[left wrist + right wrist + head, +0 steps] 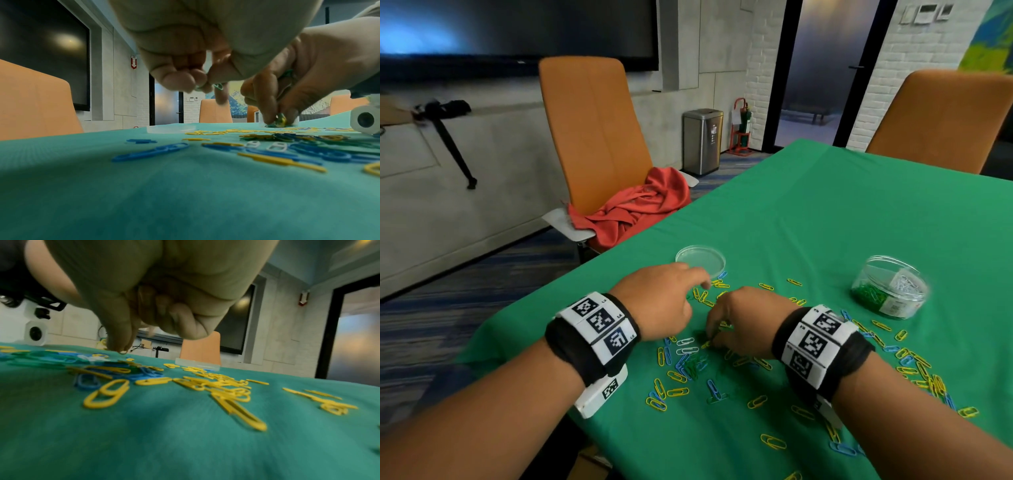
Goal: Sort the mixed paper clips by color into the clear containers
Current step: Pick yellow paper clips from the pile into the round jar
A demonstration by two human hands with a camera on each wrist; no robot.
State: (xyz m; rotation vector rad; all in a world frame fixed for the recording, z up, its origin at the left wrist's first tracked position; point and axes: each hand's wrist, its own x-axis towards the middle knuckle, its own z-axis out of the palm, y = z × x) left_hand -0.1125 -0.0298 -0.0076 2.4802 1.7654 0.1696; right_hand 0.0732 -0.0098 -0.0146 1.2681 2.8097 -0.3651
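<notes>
At the centre of the head view, on the green tablecloth (825,222), the right hand (743,322) bears down on the scattered paper clips (688,363), thumb and forefinger drawn together at the cloth on a small knot of green and yellow clips (280,120), its other fingers curled into the palm; whether the pinch has actually closed on a clip cannot be told. The left hand (661,301), immediately to the left of it, hangs just above the cloth with its fingers bunched and a green clip (218,86) pinched at their tips. The coming move probably turns on the clear tub (890,287) at the right of the frame, which already holds green clips on one side and white on the other: it stands well apart to the right, beyond the right wrist, so the right hand is the nearer carrier. A shallow clear dish (700,260) with nothing visible in it lies just above the left fingertips. Yellow and blue clips lie at all angles across the lower frame.
</notes>
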